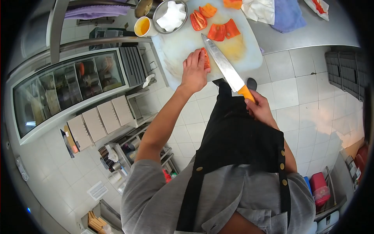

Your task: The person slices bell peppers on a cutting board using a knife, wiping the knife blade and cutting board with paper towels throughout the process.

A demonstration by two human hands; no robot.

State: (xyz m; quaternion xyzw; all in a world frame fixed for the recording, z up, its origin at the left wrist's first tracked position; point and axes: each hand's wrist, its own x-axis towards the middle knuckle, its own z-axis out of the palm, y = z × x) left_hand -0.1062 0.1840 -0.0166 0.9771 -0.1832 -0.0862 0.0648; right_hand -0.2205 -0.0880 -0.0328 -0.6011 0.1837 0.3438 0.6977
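My left hand (194,72) is on the white cutting board (171,48), its fingers curled over a piece of red bell pepper (207,60). In my right hand (260,108) is a kitchen knife (224,64), gripped by its yellow handle. The long blade points away from me over the board, a little to the right of the pepper piece under my left fingers, and does not appear to touch it. Farther up the board lie several pepper pieces: a curved red one (198,20), a flat red-orange one (216,32) and an orange one (208,10) among them.
A metal bowl with white contents (170,15) and a cup of something yellow (143,27) stand at the board's upper left. White paper (259,9) and a blue cloth (287,15) lie on the steel counter (269,41). A glass-topped case (70,84) is to the left.
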